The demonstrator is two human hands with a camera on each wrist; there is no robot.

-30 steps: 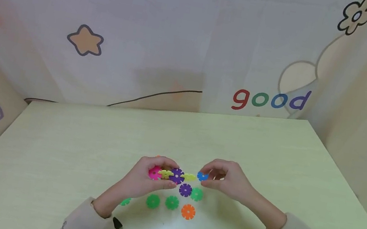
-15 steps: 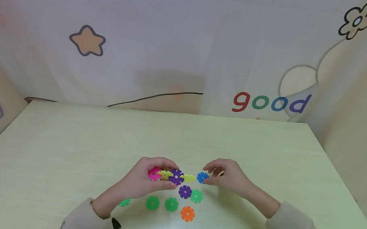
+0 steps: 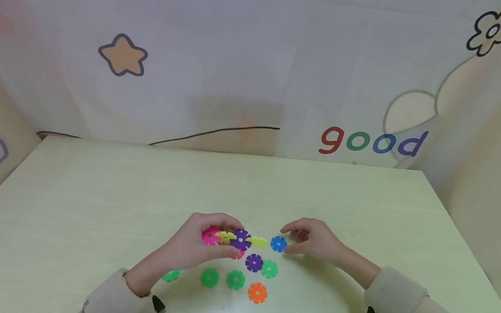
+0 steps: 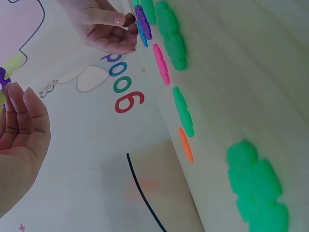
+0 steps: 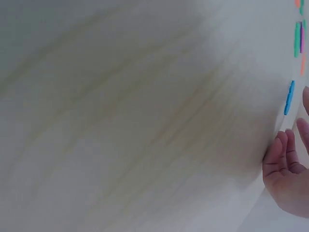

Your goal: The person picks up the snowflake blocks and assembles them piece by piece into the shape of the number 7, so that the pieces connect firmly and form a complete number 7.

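Note:
My left hand holds a short chain of slotted plastic snowflake discs above the table. The chain runs from a pink disc through yellow to a purple disc, with another yellow disc edge-on at its right end. To the right, my right hand hovers beside a blue snowflake disc, fingers loosely bent and holding nothing. From the right wrist, that blue disc appears on the tabletop, with a gap between it and the fingers.
Nearer the person lie a purple disc, a pale green disc, an orange disc and several green discs. A pink disc peeks out by the left thumb. Behind the table hangs a printed cloth.
My right hand has released the blue disc and drawn slightly back to the right; the disc now lies flat. The left hand stays nearly still with the chain.

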